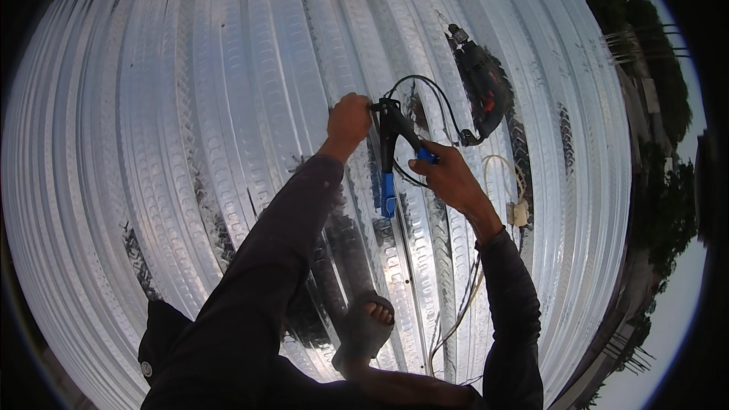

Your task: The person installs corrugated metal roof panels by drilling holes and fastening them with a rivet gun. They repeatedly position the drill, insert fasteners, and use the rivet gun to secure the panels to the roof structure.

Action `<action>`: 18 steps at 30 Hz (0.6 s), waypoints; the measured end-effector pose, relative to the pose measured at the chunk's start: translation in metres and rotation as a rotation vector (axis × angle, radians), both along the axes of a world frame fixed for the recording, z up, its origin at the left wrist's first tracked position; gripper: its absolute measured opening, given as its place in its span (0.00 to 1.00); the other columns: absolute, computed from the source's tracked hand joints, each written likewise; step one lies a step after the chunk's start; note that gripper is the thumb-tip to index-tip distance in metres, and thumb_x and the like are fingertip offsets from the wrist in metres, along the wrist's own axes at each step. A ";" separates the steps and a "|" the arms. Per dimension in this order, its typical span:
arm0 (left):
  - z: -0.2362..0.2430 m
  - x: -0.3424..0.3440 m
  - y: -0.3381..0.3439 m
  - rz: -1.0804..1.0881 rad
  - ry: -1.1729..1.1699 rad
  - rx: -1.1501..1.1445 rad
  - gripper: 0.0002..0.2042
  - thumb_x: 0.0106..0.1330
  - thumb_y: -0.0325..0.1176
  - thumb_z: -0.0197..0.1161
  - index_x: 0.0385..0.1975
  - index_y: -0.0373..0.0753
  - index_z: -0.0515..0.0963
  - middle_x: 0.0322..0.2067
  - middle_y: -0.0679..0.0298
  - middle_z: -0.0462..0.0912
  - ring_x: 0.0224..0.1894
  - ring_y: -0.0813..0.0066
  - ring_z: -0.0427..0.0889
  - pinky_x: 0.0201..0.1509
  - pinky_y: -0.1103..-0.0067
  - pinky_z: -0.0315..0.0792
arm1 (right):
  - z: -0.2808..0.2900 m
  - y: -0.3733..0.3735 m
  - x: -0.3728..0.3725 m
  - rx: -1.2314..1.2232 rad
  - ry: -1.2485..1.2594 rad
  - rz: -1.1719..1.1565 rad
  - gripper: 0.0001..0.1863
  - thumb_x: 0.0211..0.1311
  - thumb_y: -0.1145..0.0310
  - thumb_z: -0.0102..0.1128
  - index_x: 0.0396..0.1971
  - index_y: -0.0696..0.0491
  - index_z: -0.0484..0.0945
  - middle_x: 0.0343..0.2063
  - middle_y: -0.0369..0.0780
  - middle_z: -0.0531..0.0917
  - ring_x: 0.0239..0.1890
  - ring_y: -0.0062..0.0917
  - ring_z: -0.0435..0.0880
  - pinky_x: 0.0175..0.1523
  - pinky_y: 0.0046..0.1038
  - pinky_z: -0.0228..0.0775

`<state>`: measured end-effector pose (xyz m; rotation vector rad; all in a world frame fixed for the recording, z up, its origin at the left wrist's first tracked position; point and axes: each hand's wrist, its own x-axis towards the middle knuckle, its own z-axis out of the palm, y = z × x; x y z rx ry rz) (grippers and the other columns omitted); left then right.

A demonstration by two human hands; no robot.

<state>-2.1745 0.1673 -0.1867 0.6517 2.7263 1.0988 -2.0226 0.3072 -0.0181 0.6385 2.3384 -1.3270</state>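
My left hand is closed at the nose of a black hand riveter, its fingertips around something too small or hidden to make out. My right hand grips one blue handle of this tool; the other blue handle points down toward my body. Up and to the right, a black and red power drill lies on the ribbed silver metal sheeting, with a dark cable looping from it around the riveter.
A pale cord with a connector lies beside my right wrist and runs down the sheeting. My sandalled foot stands between my arms. At the right, the sheeting's edge borders trees, protruding bars and sky.
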 end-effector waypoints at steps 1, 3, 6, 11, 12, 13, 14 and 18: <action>-0.001 0.000 -0.001 -0.001 -0.006 -0.007 0.07 0.60 0.28 0.61 0.32 0.37 0.86 0.34 0.46 0.84 0.40 0.45 0.84 0.46 0.58 0.77 | 0.003 -0.002 0.000 0.007 0.004 -0.003 0.18 0.64 0.64 0.62 0.45 0.64 0.78 0.20 0.38 0.71 0.26 0.23 0.68 0.35 0.32 0.64; -0.002 0.000 -0.002 -0.003 -0.018 -0.019 0.07 0.60 0.28 0.61 0.33 0.36 0.85 0.35 0.47 0.83 0.40 0.45 0.84 0.47 0.57 0.77 | 0.003 -0.003 -0.001 0.013 0.020 -0.001 0.18 0.64 0.64 0.62 0.45 0.64 0.78 0.20 0.38 0.71 0.26 0.24 0.68 0.35 0.32 0.64; -0.002 0.002 -0.002 -0.019 0.004 -0.074 0.07 0.61 0.29 0.60 0.33 0.36 0.85 0.36 0.47 0.83 0.41 0.44 0.83 0.46 0.57 0.77 | 0.000 0.000 -0.003 0.018 0.037 0.015 0.18 0.63 0.65 0.62 0.44 0.64 0.78 0.20 0.39 0.71 0.25 0.24 0.69 0.35 0.32 0.64; 0.000 0.003 -0.002 -0.026 0.007 -0.053 0.07 0.62 0.29 0.60 0.33 0.35 0.84 0.36 0.47 0.82 0.41 0.44 0.83 0.47 0.57 0.77 | 0.000 -0.003 -0.004 0.008 -0.001 0.015 0.17 0.63 0.66 0.62 0.44 0.65 0.78 0.20 0.40 0.72 0.25 0.24 0.69 0.34 0.32 0.64; 0.001 0.003 -0.002 -0.027 0.001 -0.046 0.07 0.62 0.30 0.60 0.32 0.35 0.84 0.36 0.47 0.82 0.41 0.44 0.83 0.47 0.57 0.77 | 0.001 -0.003 -0.003 0.006 0.000 0.009 0.17 0.63 0.65 0.62 0.44 0.65 0.78 0.20 0.40 0.72 0.25 0.24 0.69 0.34 0.32 0.64; -0.001 0.002 -0.003 -0.024 -0.001 -0.043 0.08 0.62 0.30 0.60 0.32 0.35 0.84 0.35 0.47 0.82 0.41 0.44 0.83 0.47 0.57 0.77 | 0.005 -0.005 -0.003 0.004 0.001 0.005 0.17 0.63 0.65 0.62 0.44 0.65 0.78 0.20 0.39 0.72 0.25 0.24 0.69 0.34 0.32 0.64; -0.002 0.001 -0.002 -0.020 -0.002 -0.040 0.08 0.63 0.30 0.60 0.33 0.35 0.84 0.35 0.47 0.82 0.42 0.44 0.83 0.47 0.57 0.77 | 0.007 -0.006 -0.004 0.003 0.002 0.002 0.17 0.63 0.65 0.63 0.44 0.65 0.78 0.20 0.39 0.71 0.25 0.23 0.69 0.34 0.32 0.64; -0.001 0.002 0.000 -0.026 -0.004 -0.051 0.08 0.63 0.31 0.60 0.33 0.36 0.85 0.35 0.47 0.82 0.42 0.44 0.83 0.47 0.57 0.77 | 0.005 0.001 -0.004 0.010 0.007 -0.021 0.19 0.64 0.66 0.63 0.48 0.64 0.78 0.20 0.36 0.70 0.24 0.20 0.67 0.32 0.29 0.62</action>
